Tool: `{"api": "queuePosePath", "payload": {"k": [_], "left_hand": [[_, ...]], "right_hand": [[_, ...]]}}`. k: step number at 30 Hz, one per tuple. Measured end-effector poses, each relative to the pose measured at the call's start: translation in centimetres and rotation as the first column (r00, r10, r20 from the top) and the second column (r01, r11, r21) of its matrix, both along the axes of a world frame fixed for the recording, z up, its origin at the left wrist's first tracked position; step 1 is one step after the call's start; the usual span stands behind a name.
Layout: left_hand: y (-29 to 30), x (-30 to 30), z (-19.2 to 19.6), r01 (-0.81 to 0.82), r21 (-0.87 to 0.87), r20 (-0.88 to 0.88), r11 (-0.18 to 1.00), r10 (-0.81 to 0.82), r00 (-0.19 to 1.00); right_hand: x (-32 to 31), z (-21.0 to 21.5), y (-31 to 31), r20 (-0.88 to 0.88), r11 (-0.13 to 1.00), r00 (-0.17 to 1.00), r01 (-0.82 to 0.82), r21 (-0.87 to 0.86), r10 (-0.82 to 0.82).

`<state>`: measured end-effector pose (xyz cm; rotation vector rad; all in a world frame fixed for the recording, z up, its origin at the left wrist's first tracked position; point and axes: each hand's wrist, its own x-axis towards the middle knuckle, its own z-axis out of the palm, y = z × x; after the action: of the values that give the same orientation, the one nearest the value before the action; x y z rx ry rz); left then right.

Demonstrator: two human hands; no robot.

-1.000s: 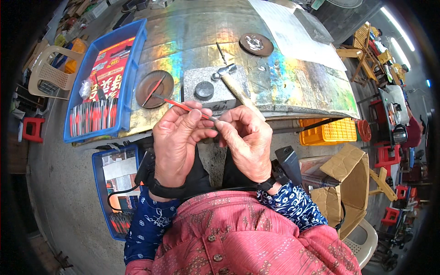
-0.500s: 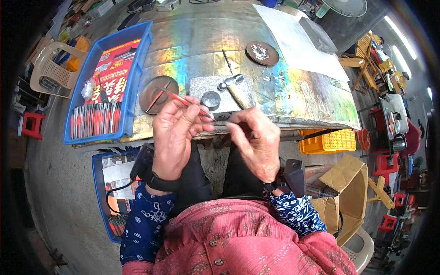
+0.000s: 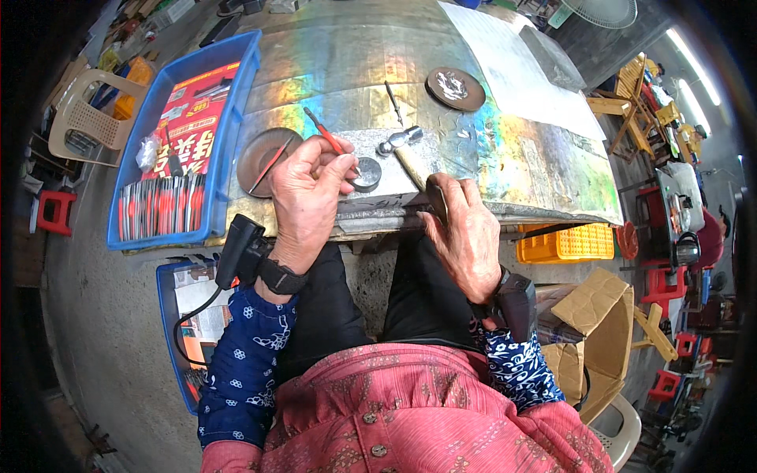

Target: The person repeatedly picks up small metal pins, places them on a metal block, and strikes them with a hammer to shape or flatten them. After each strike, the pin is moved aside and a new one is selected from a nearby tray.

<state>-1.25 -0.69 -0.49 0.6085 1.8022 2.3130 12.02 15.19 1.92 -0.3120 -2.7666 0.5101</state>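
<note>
My left hand [image 3: 306,189] pinches a thin red tool [image 3: 325,135] beside the round metal die [image 3: 366,173]. My right hand [image 3: 465,232] grips the wooden hammer [image 3: 410,154] handle, its steel head just behind the die.

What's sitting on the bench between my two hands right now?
Between the left hand and the right hand, the head view shows a small round dark metal block on a grey plate, beside the hammer.

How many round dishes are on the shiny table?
3: a brown round dish at left, a small grey round dish by the left hand, a dark round dish farther back.
</note>
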Motion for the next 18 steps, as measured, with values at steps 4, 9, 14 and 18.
{"api": "queuePosePath", "payload": {"k": [4,9,14,18], "left_hand": [[0.19,-0.02,-0.05,-0.007,-0.023,-0.003,1.000,0.007,1.000],[0.20,0.14,0.11,0.004,-0.031,0.004,1.000,-0.004,1.000],[0.21,0.26,0.07,0.002,-0.025,-0.009,1.000,-0.003,1.000],[0.24,0.25,0.09,-0.012,-0.019,0.010,1.000,0.012,1.000]], "right_hand": [[-0.05,-0.31,0.15,-0.021,1.000,1.000,-0.015,0.001,0.015],[-0.05,-0.38,0.22,-0.022,0.999,1.000,-0.004,-0.038,0.003],[-0.12,-0.35,0.16,-0.026,0.998,1.000,-0.006,-0.056,0.004],[-0.05,-0.23,0.21,-0.004,0.997,1.000,-0.004,-0.073,0.004]]}}
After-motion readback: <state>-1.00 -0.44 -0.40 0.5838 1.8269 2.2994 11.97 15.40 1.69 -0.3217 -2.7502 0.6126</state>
